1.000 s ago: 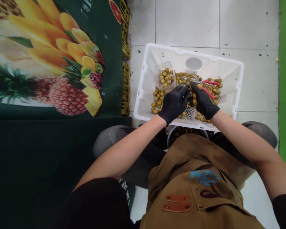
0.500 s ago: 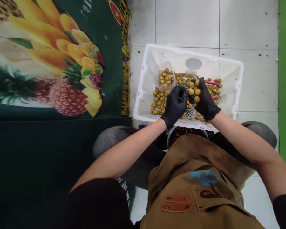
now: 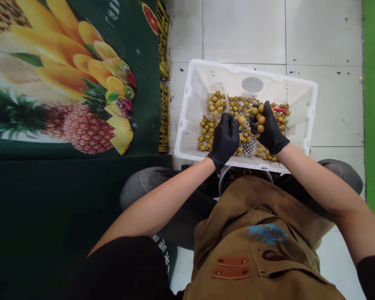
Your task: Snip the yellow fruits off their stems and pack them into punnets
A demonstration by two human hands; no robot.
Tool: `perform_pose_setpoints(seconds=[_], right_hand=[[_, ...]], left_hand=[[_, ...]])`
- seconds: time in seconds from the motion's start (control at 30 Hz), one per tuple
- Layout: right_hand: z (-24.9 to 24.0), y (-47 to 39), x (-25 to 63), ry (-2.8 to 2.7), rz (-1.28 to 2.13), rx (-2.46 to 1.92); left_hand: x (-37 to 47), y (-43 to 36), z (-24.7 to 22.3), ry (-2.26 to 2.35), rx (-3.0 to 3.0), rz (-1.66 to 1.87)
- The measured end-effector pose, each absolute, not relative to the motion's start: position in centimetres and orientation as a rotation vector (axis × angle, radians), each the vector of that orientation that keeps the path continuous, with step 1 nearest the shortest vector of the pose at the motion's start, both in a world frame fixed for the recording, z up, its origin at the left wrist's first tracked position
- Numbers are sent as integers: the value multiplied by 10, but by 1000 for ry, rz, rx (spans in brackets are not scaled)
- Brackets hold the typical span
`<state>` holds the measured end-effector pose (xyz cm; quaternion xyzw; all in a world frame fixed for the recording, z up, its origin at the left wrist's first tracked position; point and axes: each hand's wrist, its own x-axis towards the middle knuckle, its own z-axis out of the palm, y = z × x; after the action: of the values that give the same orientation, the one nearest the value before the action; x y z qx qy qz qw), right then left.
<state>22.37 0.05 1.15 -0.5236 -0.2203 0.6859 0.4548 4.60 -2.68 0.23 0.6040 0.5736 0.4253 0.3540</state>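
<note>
My left hand (image 3: 225,137), in a black glove, is closed in a pinch on a thin longan stem. A single round longan (image 3: 241,120) shows just right of its fingertips. My right hand (image 3: 273,132), gloved alike, curls around several tan-brown longans (image 3: 261,121), with the thumb up along their right side. Both hands are over a white plastic crate (image 3: 187,104), where more longans (image 3: 208,129) lie loose on the slotted bottom. Part of the fruit under my hands is hidden.
A clear plastic tub (image 3: 227,104) of longans sits in the crate's left part. Something red (image 3: 279,110) lies at the right. Below the crate's near edge stands a bucket (image 3: 221,183) of dark twigs. Yellow crates (image 3: 164,116) and a fruit-printed panel (image 3: 90,125) are on the left.
My left hand has drawn slightly left, away from my right hand. One longan now shows apart from the bunch, near the left fingertips.
</note>
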Motion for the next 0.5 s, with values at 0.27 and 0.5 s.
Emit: perform_pose_setpoints(seconds=[0.27,0.5], right_hand=[[29,53,216,-689,1816,-1354],[12,136,139,-996,1757,-1412]], left_hand=[[47,-36,18,1628,1810,82],[46,-32,31,1573,1821,171]])
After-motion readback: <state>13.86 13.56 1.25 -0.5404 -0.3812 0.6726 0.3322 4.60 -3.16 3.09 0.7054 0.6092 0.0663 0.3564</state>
